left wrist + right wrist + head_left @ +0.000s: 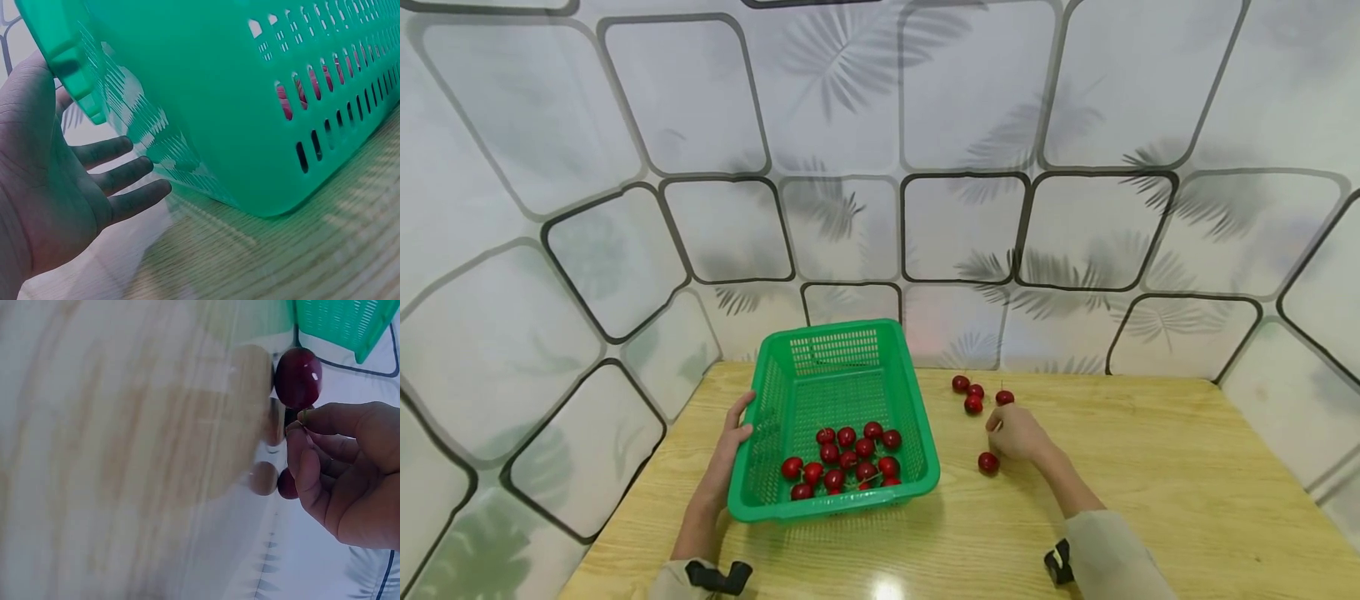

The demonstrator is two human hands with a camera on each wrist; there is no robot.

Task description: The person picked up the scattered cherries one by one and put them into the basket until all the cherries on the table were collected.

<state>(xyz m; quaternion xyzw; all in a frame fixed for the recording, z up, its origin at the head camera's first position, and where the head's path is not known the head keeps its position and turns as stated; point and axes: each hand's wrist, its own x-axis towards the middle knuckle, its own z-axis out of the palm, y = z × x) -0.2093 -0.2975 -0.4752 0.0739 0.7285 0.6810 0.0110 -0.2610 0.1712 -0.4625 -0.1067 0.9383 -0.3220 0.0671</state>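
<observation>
A green plastic basket [837, 333] stands on the table with a pile of red cherries [847, 460] toward its near side. My left hand [724, 458] holds its left rim between thumb and forefinger; in the left wrist view the other fingers [134, 169] stretch out along the slotted side wall. Right of the basket, my right hand [1018, 433] is low over the table. Its thumb and forefinger pinch a thin stem close beside a dark red cherry [299, 378], in the right wrist view. The head view shows a cherry [988, 463] just below this hand.
Beyond the right hand lie several loose cherries [973, 405], one of them [1004, 398] right by the knuckles. The light wooden table [1187, 475] meets a patterned wall covering [962, 225] at the back and left. Each wrist wears a black strap mount [718, 577].
</observation>
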